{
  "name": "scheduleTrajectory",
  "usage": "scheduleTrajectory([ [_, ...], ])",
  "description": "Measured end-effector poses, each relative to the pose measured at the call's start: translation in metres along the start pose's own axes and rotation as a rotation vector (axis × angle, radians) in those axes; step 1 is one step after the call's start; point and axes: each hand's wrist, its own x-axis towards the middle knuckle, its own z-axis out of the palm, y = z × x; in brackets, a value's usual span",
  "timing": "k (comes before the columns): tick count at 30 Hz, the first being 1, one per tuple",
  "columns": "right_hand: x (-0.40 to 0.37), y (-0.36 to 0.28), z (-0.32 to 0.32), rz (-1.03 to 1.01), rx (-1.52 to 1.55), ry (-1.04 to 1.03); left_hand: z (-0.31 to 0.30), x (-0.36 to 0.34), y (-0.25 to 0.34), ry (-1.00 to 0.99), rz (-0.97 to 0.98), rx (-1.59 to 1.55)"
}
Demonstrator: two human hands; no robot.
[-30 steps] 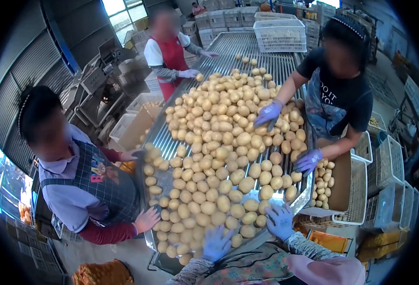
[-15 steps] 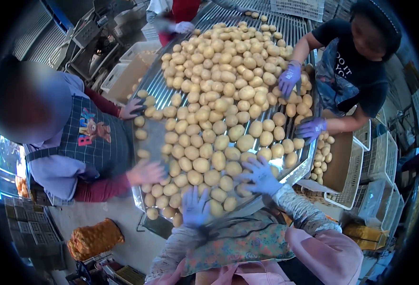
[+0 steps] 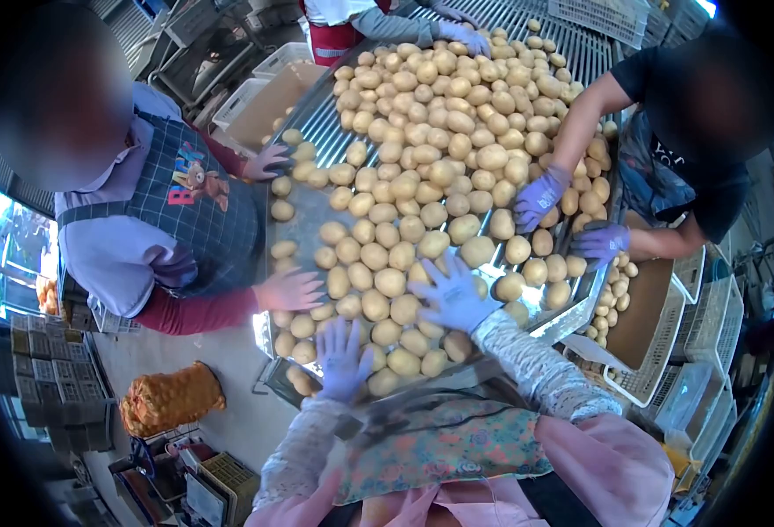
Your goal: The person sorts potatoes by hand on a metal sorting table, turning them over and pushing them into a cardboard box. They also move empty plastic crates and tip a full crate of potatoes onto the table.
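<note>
a slatted metal table (image 3: 584, 60) filled the middle of the view, and potatoes (image 3: 448, 132) covered most of it, heaped toward the far end and spread flatter toward the near edge. at its left side stood a co-worker in a checked apron (image 3: 198, 198), one palm low over the potatoes; at its right, a co-worker in a black t-shirt (image 3: 707, 206) had two purple-gloved hands among them. a third person in a red apron (image 3: 332, 39) reached in from the far side. a white crate (image 3: 668, 347) beside the table held more potatoes, and an orange net sack (image 3: 174, 400) lay on the floor. the wearer's lilac-gloved right hand (image 3: 454, 296) and left hand (image 3: 343, 360) lay over the nearest potatoes, fingers spread wide, grasping none.
</note>
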Motion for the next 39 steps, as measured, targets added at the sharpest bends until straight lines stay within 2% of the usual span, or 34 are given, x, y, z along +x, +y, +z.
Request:
scheduleTrajectory([
  [3,-0.006,-0.011,0.002,-0.111,-0.050,-0.080,0.036,0.031,0.035,0.110,-0.040,0.003],
  [5,-0.021,0.005,-0.003,-0.139,-0.031,-0.075,0.038,0.033,0.045,0.158,-0.045,-0.002],
  [7,-0.043,0.034,-0.012,-0.201,0.022,-0.070,0.021,0.009,0.043,-0.051,0.018,0.063],
  [9,-0.054,0.044,-0.014,-0.154,-0.001,-0.018,0.011,-0.022,0.026,-0.086,0.082,0.058],
  [11,-0.059,0.036,-0.036,0.000,0.070,-0.057,0.001,-0.049,0.018,-0.174,0.078,-0.041],
  [14,-0.058,0.017,-0.024,-0.111,0.038,-0.062,-0.014,-0.052,-0.002,-0.176,0.001,-0.144],
  [17,-0.037,0.001,-0.001,-0.164,0.129,-0.032,-0.021,-0.020,-0.015,-0.107,-0.011,-0.007],
  [18,-0.028,0.000,0.007,-0.254,0.155,-0.045,-0.018,-0.004,-0.014,-0.109,-0.007,-0.007],
  [20,-0.002,0.005,-0.004,-0.421,0.235,-0.069,0.001,0.030,-0.008,0.033,-0.038,-0.003],
  [21,0.023,0.006,-0.025,-0.430,0.230,-0.067,0.017,0.039,0.008,0.042,-0.043,-0.002],
  [23,0.079,0.014,-0.066,-0.111,0.135,-0.826,0.047,0.051,0.051,0.121,-0.107,0.055],
  [24,0.088,0.034,-0.068,-0.066,0.069,-0.492,0.043,0.045,0.065,0.118,-0.112,0.056],
  [25,0.091,0.061,-0.068,-0.019,0.007,-0.159,0.028,0.031,0.080,0.024,0.019,-0.033],
  [26,0.097,0.095,-0.058,0.064,0.420,0.380,0.019,0.019,0.089,-0.067,0.148,-0.122],
  [27,0.121,0.134,-0.069,0.183,0.078,0.170,0.017,0.004,0.081,-0.069,0.142,-0.121],
  [29,0.129,0.182,-0.073,0.372,-0.385,0.205,0.007,-0.025,0.042,-0.247,0.228,-0.152],
  [30,0.124,0.203,-0.071,0.382,-0.344,0.148,0.005,-0.035,0.026,-0.256,0.219,-0.150],
  [32,0.125,0.204,-0.074,0.384,-0.296,0.086,0.004,-0.049,0.003,-0.241,0.137,-0.120],
  [33,0.131,0.189,-0.092,0.452,-0.307,-0.056,-0.004,-0.047,0.005,-0.243,0.129,-0.120],
  [34,0.134,0.177,-0.103,0.520,-0.324,-0.197,-0.016,-0.038,0.010,-0.185,0.029,-0.042],
  [35,0.129,0.174,-0.096,0.525,-0.326,-0.204,-0.023,-0.033,0.013,-0.133,-0.063,0.032],
  [37,0.112,0.172,-0.080,0.625,0.047,-0.222,0.003,-0.019,0.017,-0.134,-0.099,-0.014],
  [39,0.083,0.149,-0.062,0.532,0.274,0.042,0.025,0.008,0.045,-0.086,-0.020,0.035],
])
